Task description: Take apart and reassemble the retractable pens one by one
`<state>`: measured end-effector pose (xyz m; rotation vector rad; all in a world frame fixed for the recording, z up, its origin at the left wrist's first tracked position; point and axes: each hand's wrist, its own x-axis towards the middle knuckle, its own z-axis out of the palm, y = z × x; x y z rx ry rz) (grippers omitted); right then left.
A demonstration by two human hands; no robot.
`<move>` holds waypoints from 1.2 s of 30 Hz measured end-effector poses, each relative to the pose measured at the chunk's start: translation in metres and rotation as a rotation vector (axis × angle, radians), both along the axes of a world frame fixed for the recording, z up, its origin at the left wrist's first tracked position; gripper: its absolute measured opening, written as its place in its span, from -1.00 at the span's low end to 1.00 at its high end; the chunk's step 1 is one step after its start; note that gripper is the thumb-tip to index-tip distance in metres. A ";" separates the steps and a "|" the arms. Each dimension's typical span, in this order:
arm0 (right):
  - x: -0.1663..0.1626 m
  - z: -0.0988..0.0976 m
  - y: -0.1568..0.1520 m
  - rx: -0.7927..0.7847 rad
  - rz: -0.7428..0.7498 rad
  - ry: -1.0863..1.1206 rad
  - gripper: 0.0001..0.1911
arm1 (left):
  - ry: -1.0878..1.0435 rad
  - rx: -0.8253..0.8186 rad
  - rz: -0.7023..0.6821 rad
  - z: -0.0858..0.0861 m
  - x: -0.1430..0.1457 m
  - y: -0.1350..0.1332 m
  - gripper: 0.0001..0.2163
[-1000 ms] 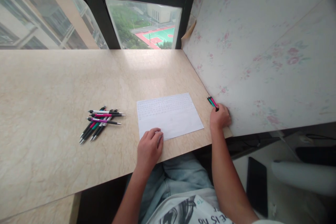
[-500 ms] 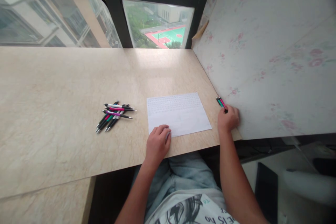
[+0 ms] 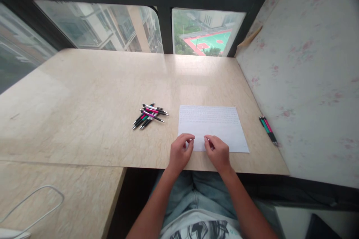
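Observation:
My left hand [image 3: 181, 152] hovers over or rests on the lower left part of a white sheet of paper [image 3: 207, 127], its fingers loosely curved with a gap to the thumb. Facing it, my right hand [image 3: 217, 153] is at the sheet's lower edge, likewise curled loosely, with no object visible in it. Lines of faint handwriting cover the upper part of the sheet. To the right, a green pen [image 3: 264, 124] and a pink pen [image 3: 267, 125] lie side by side along the wall. A loose pile of pens [image 3: 150, 115] with black, white, pink and purple barrels lies left of the paper.
The beige marble-patterned tabletop [image 3: 98, 101] runs to the windows at the back. A flowered wall [image 3: 308, 101] bounds it on the right. At the lower left, a white cable [image 3: 42, 188] loops over a lower ledge.
My right hand has let go of the pens by the wall and come back to the paper beside my left hand. The view has turned left, and my left hand's fingers have curled up.

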<state>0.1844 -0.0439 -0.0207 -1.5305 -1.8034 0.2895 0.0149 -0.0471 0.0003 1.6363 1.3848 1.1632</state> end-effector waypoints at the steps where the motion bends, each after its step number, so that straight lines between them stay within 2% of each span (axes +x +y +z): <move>1: 0.001 -0.001 -0.001 0.007 0.004 0.011 -0.76 | -0.065 -0.047 0.052 0.000 -0.004 0.002 -0.86; 3: 0.003 -0.001 -0.001 0.028 -0.022 0.065 -0.77 | -0.205 -0.161 0.157 0.001 -0.015 0.006 -0.84; 5: 0.005 -0.001 -0.001 0.033 -0.037 0.115 -0.77 | -0.256 -0.229 0.264 0.002 -0.031 0.013 -0.76; 7: 0.006 0.000 -0.001 0.027 -0.041 0.148 -0.78 | -0.117 -0.218 0.370 0.005 -0.051 0.021 -0.70; 9: 0.005 0.000 0.000 0.019 -0.045 0.171 -0.79 | 0.156 -0.174 0.418 0.009 -0.070 0.029 -0.66; 11: 0.005 0.000 0.000 0.017 -0.047 0.184 -0.79 | 0.395 -0.136 0.394 0.013 -0.086 0.038 -0.63; 13: 0.005 0.000 0.000 0.018 -0.044 0.192 -0.79 | 0.521 -0.120 0.337 0.015 -0.097 0.047 -0.63; 17: 0.006 0.001 -0.001 0.017 -0.049 0.219 -0.79 | 0.553 -0.148 0.246 0.014 -0.107 0.063 -0.66; 22: 0.006 0.001 -0.001 0.007 -0.045 0.235 -0.79 | 0.547 -0.120 0.242 0.013 -0.108 0.068 -0.73; 25: 0.006 0.000 -0.001 0.001 -0.044 0.241 -0.79 | 0.489 -0.081 0.279 0.015 -0.105 0.060 -0.77; 28: 0.006 -0.002 0.001 -0.033 -0.022 0.219 -0.77 | 0.344 -0.069 0.318 0.015 -0.096 0.046 -0.79; 33: 0.005 -0.003 0.005 -0.098 0.047 0.145 -0.77 | -0.146 -0.157 0.233 0.011 -0.063 0.022 -0.80; 36: 0.005 0.002 0.005 -0.095 0.051 0.175 -0.76 | -0.404 -0.256 0.187 0.013 -0.037 0.012 -0.73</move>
